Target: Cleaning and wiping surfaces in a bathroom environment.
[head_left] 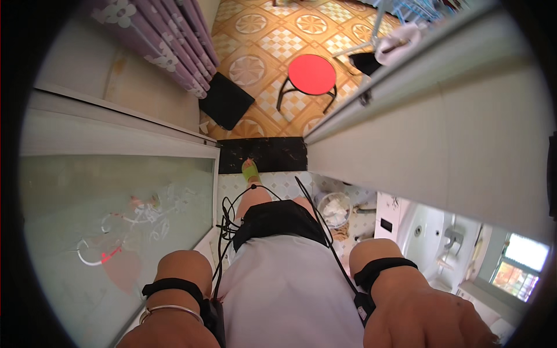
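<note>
Both of my hands are raised close to the camera at the lower edge. My left hand [167,337] shows only its back and wrist, with a silver bangle [174,309] and a black strap [174,285] around the wrist. Its fingers are cut off by the frame. Opposite it, the back and knuckles of my right hand [422,319] show, with another black strap [385,267] on that wrist. Its fingertips are out of sight, so I cannot tell what either hand holds. Black cables [224,228] hang past my light shirt [289,282] and black shorts [283,222].
A black threshold [263,154] lies ahead, with my green slipper [249,172] at its edge. Beyond stand a red-topped stool [312,74] and a purple curtain [174,48]. A frosted glass panel [117,217] flanks me left; a white door [435,130], waste bin [335,209] and washbasin [424,230] are right.
</note>
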`<state>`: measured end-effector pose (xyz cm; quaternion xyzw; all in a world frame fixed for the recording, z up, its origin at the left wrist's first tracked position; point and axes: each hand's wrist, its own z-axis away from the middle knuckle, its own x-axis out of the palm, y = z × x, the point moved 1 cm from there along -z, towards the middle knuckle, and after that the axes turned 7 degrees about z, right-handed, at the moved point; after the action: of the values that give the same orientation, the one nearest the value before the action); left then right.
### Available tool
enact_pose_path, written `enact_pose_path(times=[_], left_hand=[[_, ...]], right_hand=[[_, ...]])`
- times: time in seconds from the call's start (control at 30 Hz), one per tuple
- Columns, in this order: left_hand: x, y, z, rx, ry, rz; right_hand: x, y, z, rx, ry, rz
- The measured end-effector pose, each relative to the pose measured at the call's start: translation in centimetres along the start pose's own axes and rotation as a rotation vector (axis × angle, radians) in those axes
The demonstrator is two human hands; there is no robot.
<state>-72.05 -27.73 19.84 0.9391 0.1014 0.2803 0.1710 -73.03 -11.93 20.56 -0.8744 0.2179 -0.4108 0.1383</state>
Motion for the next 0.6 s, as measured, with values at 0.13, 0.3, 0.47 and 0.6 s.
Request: enact_pose_path(times=[0.13, 0.3, 0.47, 0.6], left_hand=[[-5.0, 5.1, -1.3, 0.049, 0.002, -0.016], [-9.0, 10.4, -2.3, -0.045, 0.11, -0.269], [-15.4, 12.4, -4.1, 0.009, 0.036, -0.411], [-19.7, 12.5, -6.6, 0.072, -0.068, -0.417]], right_hand=[[1.0, 7.1, -3.6, -0.158, -0.058, -0.118], [1.3, 14.7, -7.5, -0.293, -0.15, -0.218], [-3.0, 16.2, -10.6, 0.057, -0.321, -0.163], [-4.4, 17.5, -13.5, 0.114, -0.295, -0.071]])
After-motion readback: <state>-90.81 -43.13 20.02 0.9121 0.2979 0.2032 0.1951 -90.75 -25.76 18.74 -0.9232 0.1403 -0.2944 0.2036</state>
